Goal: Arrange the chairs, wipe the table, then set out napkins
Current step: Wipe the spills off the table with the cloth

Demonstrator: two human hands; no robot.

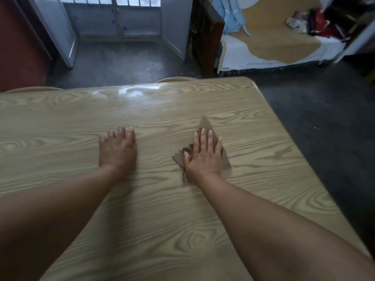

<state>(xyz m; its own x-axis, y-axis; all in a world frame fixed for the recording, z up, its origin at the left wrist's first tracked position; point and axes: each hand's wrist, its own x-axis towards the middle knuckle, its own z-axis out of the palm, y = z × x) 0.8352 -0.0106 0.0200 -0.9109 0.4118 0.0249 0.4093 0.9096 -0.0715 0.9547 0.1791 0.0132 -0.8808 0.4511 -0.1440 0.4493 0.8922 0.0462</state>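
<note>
We can read no text, label, number or sign with any certainty. The one trace of writing we find is a thin dark line of script along the lower white border of the blanket (272, 39), in the upper right of the frame; it is too small and blurred for us to make out a single letter. On the table (142, 110), across the middle of the frame, we see wood grain only.
</note>
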